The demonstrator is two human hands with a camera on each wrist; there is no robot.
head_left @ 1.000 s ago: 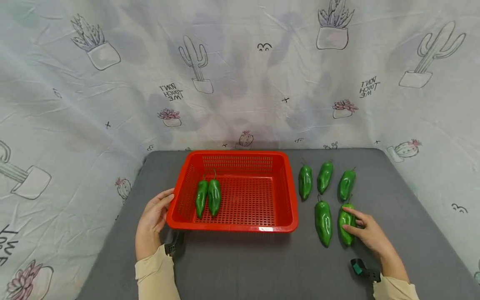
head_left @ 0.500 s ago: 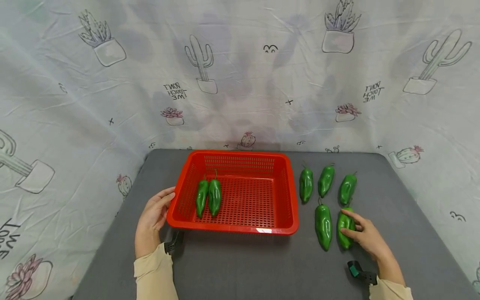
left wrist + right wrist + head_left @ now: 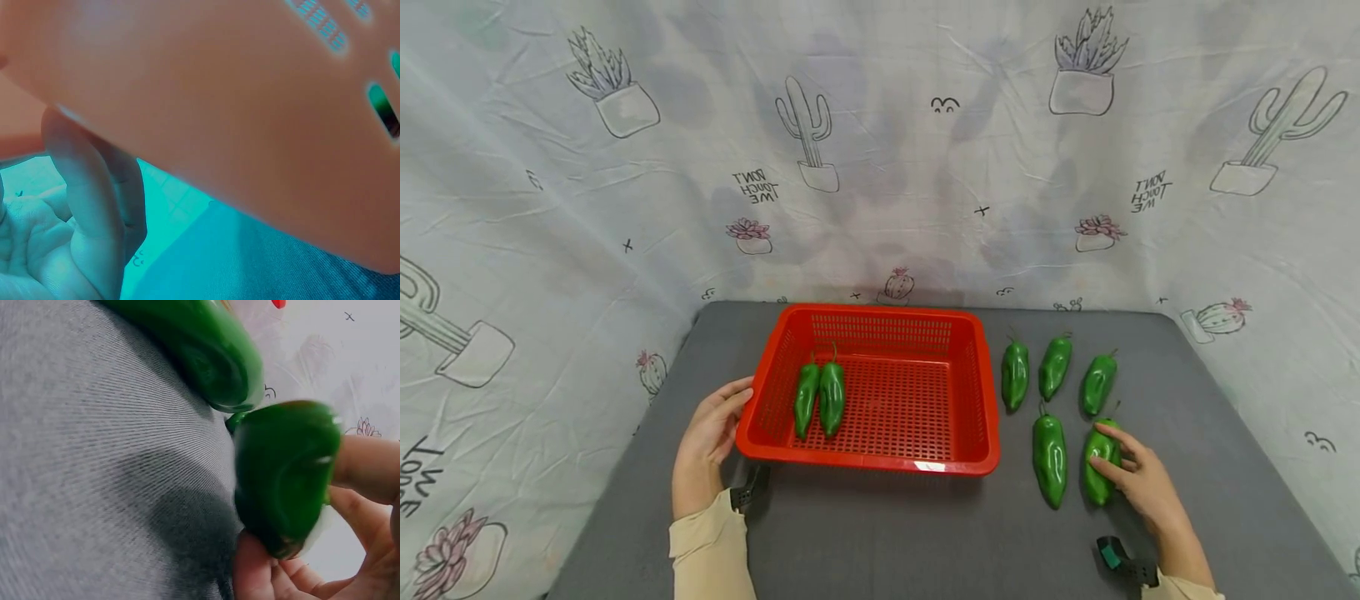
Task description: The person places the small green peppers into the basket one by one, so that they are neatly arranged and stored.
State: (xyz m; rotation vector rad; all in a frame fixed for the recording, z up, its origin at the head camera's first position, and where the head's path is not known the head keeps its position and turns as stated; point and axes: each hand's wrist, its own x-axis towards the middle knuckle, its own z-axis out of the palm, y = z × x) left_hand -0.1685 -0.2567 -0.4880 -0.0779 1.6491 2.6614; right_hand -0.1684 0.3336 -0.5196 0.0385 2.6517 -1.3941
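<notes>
My left hand (image 3: 709, 429) holds the left rim of a red plastic basket (image 3: 865, 464). In the left wrist view, bent fingers (image 3: 94, 187) meet the basket's edge from below. Two long green peppers lie side by side in the basket, a slimmer one (image 3: 806, 402) and a fuller one (image 3: 832, 400). To the right, my right hand (image 3: 1142, 483) pinches a green pepper (image 3: 1097, 468) between thumb and fingers. The right wrist view shows this held pepper (image 3: 284, 475) end-on, a fingertip against its underside and a shadow on the cloth beside it.
Left of the held pepper lies another green pepper (image 3: 1049, 460). Behind are three more: one by the basket (image 3: 1015, 375), a middle one (image 3: 1056, 367) and a right one (image 3: 1099, 383). Grey cloth (image 3: 880, 542) covers the table; a printed curtain (image 3: 880, 167) hangs behind.
My right hand stays on the same pepper, which has shifted slightly right from its neighbour. The left hand keeps its hold on the basket. The head view has tilted a little.
</notes>
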